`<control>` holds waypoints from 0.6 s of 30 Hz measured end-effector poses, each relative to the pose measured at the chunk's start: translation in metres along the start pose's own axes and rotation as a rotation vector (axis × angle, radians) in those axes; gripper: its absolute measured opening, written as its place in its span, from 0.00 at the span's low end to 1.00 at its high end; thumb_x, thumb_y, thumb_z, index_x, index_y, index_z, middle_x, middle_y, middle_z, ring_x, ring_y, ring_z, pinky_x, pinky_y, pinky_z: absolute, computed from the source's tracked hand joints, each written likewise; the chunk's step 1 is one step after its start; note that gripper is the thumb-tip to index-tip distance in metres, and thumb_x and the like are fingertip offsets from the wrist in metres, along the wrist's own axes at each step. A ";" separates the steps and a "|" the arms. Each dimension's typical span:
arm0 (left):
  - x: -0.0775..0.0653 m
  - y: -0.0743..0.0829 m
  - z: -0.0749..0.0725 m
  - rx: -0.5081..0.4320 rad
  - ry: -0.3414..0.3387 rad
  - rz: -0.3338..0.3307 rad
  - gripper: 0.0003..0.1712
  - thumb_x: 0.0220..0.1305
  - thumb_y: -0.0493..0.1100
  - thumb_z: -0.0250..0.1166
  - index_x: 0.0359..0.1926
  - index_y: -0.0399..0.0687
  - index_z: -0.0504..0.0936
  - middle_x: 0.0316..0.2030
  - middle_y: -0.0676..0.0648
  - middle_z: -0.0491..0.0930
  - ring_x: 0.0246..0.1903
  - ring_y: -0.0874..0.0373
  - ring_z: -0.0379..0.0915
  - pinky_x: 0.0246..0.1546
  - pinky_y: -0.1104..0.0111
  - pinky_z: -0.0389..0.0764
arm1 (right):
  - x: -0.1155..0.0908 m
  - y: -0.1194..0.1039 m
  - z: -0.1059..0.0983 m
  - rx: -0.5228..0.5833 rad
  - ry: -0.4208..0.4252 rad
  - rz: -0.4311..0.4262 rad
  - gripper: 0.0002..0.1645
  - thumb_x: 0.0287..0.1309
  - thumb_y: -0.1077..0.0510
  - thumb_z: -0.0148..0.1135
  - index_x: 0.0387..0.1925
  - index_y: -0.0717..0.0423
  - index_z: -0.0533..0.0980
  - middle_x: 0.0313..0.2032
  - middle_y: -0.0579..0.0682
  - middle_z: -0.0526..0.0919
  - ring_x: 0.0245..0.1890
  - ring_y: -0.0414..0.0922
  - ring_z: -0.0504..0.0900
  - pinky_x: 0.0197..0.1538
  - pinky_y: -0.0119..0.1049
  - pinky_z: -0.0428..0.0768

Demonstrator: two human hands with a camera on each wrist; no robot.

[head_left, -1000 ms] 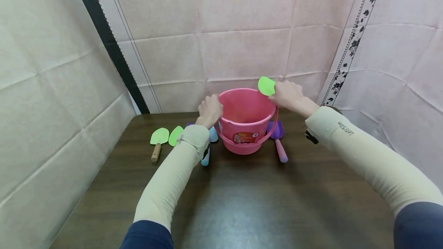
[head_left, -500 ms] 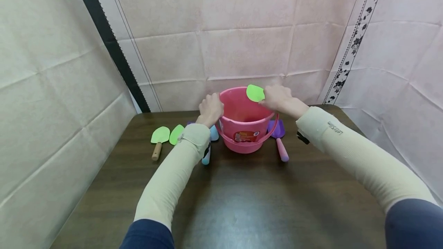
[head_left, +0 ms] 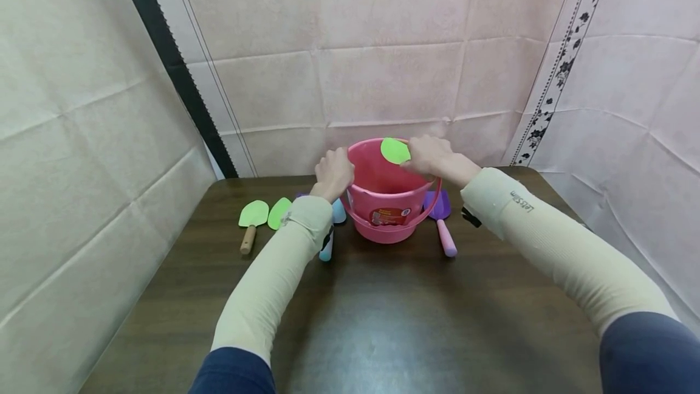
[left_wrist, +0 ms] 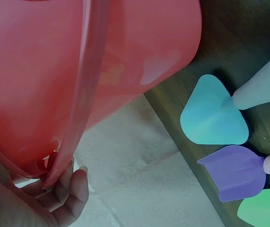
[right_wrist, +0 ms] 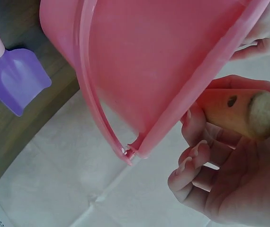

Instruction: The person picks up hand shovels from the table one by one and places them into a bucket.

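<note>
A pink bucket (head_left: 363, 202) stands upright on the dark wooden table. My left hand (head_left: 333, 174) grips the left side of its rim, the fingers close to where the bail handle joins in the left wrist view. In my right hand (head_left: 432, 157) is a toy shovel, its green blade (head_left: 395, 151) overlapping the bucket's mouth in the head view. The right wrist view shows the shovel's wooden handle (right_wrist: 237, 111) held between thumb and fingers, beside the rim. Its blade is hidden there behind the bucket wall.
Right of the bucket lies a purple shovel (head_left: 444, 224). To the left lie a blue shovel (left_wrist: 213, 113), a purple one (left_wrist: 237, 172) and two green ones, the outer with a wooden handle (head_left: 248, 240). Pale cloth (head_left: 394, 78) hangs behind the table.
My right hand has moved left and slightly down with the green shovel, from the bucket's right rim to over its mouth. The left hand and bucket stay in place.
</note>
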State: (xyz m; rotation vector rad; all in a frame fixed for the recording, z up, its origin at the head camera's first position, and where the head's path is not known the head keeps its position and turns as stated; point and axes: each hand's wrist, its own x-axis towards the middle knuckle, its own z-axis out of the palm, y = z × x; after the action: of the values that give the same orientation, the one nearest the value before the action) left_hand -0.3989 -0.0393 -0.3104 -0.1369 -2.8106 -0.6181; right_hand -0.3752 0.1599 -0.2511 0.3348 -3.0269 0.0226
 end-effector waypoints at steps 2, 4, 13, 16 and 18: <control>0.000 0.000 0.001 0.004 0.005 0.002 0.12 0.61 0.43 0.53 0.45 0.44 0.73 0.25 0.49 0.72 0.22 0.56 0.71 0.21 0.66 0.72 | -0.001 0.000 0.000 0.003 -0.013 -0.001 0.19 0.49 0.42 0.58 0.26 0.53 0.72 0.29 0.51 0.76 0.32 0.48 0.74 0.29 0.47 0.73; 0.000 0.000 0.000 0.007 0.010 0.004 0.12 0.61 0.43 0.53 0.45 0.44 0.73 0.25 0.49 0.72 0.22 0.56 0.71 0.22 0.66 0.72 | -0.001 0.001 0.000 0.005 -0.020 -0.005 0.19 0.48 0.41 0.59 0.27 0.53 0.72 0.28 0.51 0.75 0.31 0.48 0.74 0.28 0.46 0.72; -0.001 0.001 0.000 0.020 0.009 -0.012 0.12 0.60 0.44 0.54 0.44 0.45 0.73 0.25 0.49 0.72 0.23 0.56 0.71 0.23 0.65 0.72 | -0.001 -0.001 0.005 0.038 -0.115 -0.041 0.20 0.47 0.42 0.59 0.15 0.51 0.68 0.16 0.46 0.69 0.21 0.44 0.74 0.22 0.40 0.71; -0.001 0.001 0.001 0.023 0.014 -0.011 0.12 0.60 0.44 0.53 0.43 0.45 0.73 0.25 0.49 0.72 0.23 0.56 0.71 0.23 0.65 0.72 | 0.001 -0.004 0.007 0.047 -0.145 -0.043 0.20 0.48 0.43 0.59 0.15 0.52 0.69 0.14 0.46 0.72 0.17 0.43 0.75 0.19 0.38 0.71; -0.001 0.001 0.001 0.024 0.016 -0.012 0.11 0.60 0.43 0.53 0.43 0.45 0.73 0.24 0.49 0.72 0.23 0.56 0.71 0.23 0.64 0.72 | 0.002 -0.006 0.009 0.060 -0.166 -0.044 0.19 0.49 0.43 0.59 0.17 0.53 0.71 0.13 0.47 0.73 0.15 0.43 0.76 0.17 0.36 0.72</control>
State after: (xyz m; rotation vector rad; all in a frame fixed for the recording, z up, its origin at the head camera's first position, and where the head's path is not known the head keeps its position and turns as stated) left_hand -0.3980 -0.0381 -0.3108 -0.1103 -2.8047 -0.5850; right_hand -0.3765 0.1536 -0.2595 0.4286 -3.1865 0.0861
